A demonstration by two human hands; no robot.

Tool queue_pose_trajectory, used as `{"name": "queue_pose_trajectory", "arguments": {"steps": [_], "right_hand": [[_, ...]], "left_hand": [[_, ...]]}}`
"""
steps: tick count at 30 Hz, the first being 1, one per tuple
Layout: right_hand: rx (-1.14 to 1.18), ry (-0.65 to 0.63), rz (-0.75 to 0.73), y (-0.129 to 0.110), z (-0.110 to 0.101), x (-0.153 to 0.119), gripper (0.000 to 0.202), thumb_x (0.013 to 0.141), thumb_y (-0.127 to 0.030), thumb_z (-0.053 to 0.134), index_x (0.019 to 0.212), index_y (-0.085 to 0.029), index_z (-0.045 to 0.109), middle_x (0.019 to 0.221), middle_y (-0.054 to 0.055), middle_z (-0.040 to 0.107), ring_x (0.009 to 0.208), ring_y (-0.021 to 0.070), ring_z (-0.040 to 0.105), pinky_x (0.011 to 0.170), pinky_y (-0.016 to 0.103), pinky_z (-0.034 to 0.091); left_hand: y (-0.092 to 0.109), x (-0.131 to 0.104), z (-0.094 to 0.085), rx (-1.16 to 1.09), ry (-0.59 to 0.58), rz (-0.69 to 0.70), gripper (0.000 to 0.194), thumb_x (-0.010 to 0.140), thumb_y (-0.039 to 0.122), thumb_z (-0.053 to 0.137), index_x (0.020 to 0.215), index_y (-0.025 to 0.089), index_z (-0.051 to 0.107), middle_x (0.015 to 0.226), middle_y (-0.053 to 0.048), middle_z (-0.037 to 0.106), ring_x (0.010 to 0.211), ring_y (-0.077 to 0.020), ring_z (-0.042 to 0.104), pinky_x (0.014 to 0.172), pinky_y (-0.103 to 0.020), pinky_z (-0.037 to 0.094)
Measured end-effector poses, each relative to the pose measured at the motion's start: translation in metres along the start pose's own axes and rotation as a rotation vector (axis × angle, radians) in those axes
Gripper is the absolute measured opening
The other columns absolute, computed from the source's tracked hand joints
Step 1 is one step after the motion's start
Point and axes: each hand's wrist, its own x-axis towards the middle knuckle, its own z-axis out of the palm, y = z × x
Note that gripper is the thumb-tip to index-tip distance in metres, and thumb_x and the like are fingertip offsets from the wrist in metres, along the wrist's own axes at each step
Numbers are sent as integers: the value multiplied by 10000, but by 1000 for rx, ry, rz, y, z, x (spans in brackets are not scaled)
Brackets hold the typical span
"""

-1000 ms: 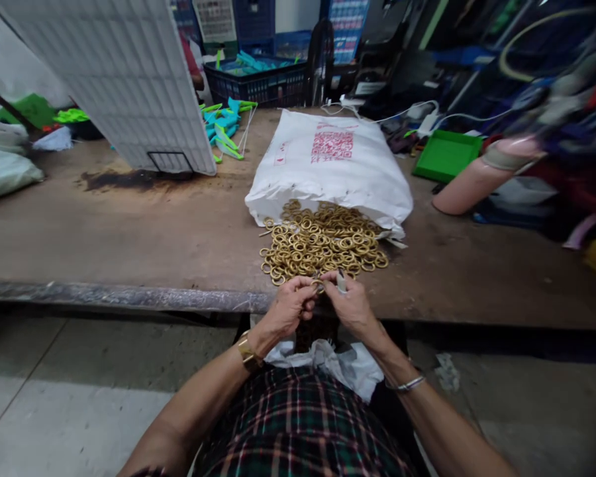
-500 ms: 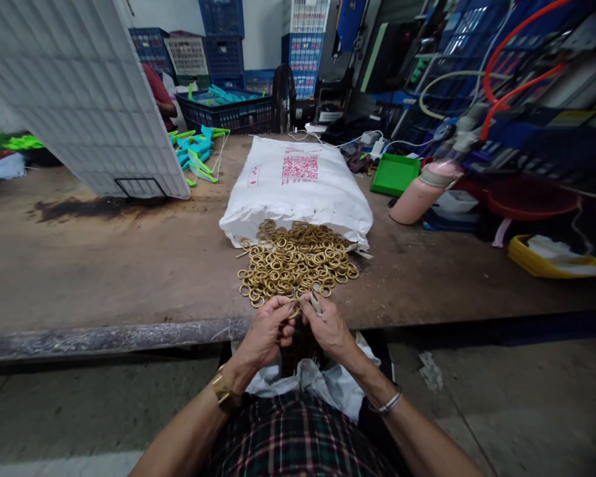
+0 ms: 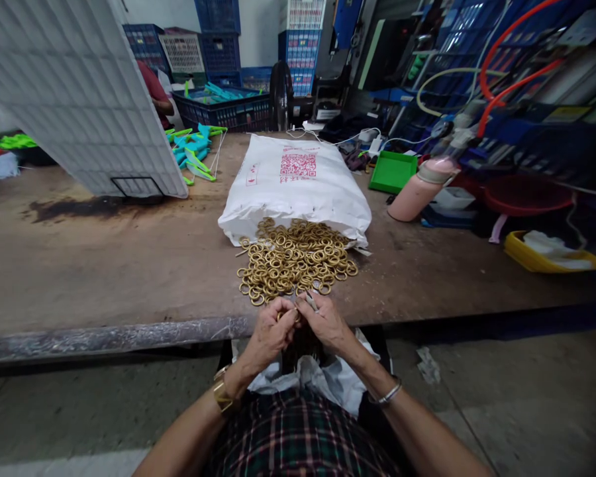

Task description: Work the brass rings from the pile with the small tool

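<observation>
The left hand (image 3: 268, 333) is closed at the fingertips, pinching a gold-coloured ring (image 3: 281, 317) just over the near edge of the bench (image 3: 129, 271). The right hand (image 3: 330, 324) is curled around a small pale tool (image 3: 312, 302), thumb and forefinger brought close to the left fingertips; whether they touch the ring cannot be told. Half a second ago the gold showed mainly in the gap between the two hands; now it shows farther left, among the left fingers.

Below the hands, a crumpled white plastic sheet (image 3: 305, 374) lies across the lap. Just beyond the fingertips, a pile of rings (image 3: 298, 262) spreads near the front edge of the bench, spilling from the open mouth of a white sack (image 3: 258, 189); pile and sack look unchanged. Left of the sack, teal and green plastic pieces (image 3: 193, 151) lie beside a leaning pale panel (image 3: 104, 99). To its right, toward the far edge, are a green tray (image 3: 393, 171) and a tilted pink bottle (image 3: 417, 195); a yellow tray (image 3: 529, 260) sits farther right. Compared with a second ago, the view has swung rightward, bringing the whole yellow tray into sight.
</observation>
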Motion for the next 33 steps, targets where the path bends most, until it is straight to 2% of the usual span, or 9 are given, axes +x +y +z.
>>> {"name": "queue_pose_trajectory", "arguments": {"steps": [4, 8, 11, 15, 19, 28, 33], "right_hand": [[4, 11, 0, 2, 2, 1, 267, 807, -377, 425, 638, -178, 477, 581, -41, 442, 565, 94, 401, 551, 213, 335], [7, 63, 39, 2, 0, 2, 260, 814, -360, 394, 644, -184, 485, 549, -38, 446, 529, 99, 408, 523, 210, 331], [-146, 91, 4, 3, -2, -2, 227, 821, -324, 380, 697, -186, 511, 558, -26, 471, 530, 112, 429, 529, 217, 327], [-377, -25, -146, 4, -2, -8, 159, 788, -189, 375, 748, -192, 529, 627, 6, 536, 580, 128, 470, 567, 224, 322], [-534, -64, -183, 3, 0, -10, 188, 713, -101, 371, 762, -190, 529, 629, 22, 571, 564, 139, 479, 556, 232, 299], [-687, -123, -98, -2, 2, -10, 252, 696, -85, 384, 863, -179, 549, 693, 42, 619, 612, 150, 521, 561, 234, 283], [-750, -155, -2, -2, -1, -5, 222, 709, -90, 419, 861, -185, 550, 678, 37, 623, 589, 142, 523, 529, 239, 240]], "left_hand": [[-2, -2, 1, -80, -23, -57, 348, 741, 509, 539, 750, 172, 452, 620, 35, 528, 390, -28, 374, 337, -132, 272], [-1, -3, 0, -108, -18, -45, 337, 747, 501, 541, 761, 175, 458, 616, 38, 520, 391, -29, 363, 336, -132, 267], [0, -3, -1, -89, 10, -10, 338, 746, 507, 542, 757, 180, 455, 600, 45, 513, 387, -32, 360, 341, -139, 271], [2, -2, -1, -31, 45, 42, 334, 754, 503, 529, 725, 178, 455, 537, 58, 467, 372, -38, 337, 347, -157, 257], [1, -2, 0, 10, 74, 89, 307, 763, 464, 531, 697, 174, 455, 512, 67, 423, 392, -42, 339, 386, -165, 271], [-2, -1, -1, 40, 94, 137, 300, 760, 450, 542, 683, 173, 455, 520, 61, 421, 418, -47, 343, 410, -167, 279], [8, -16, 4, -28, 58, 42, 360, 728, 511, 560, 681, 175, 441, 514, 57, 457, 389, -36, 342, 380, -159, 262]]}}
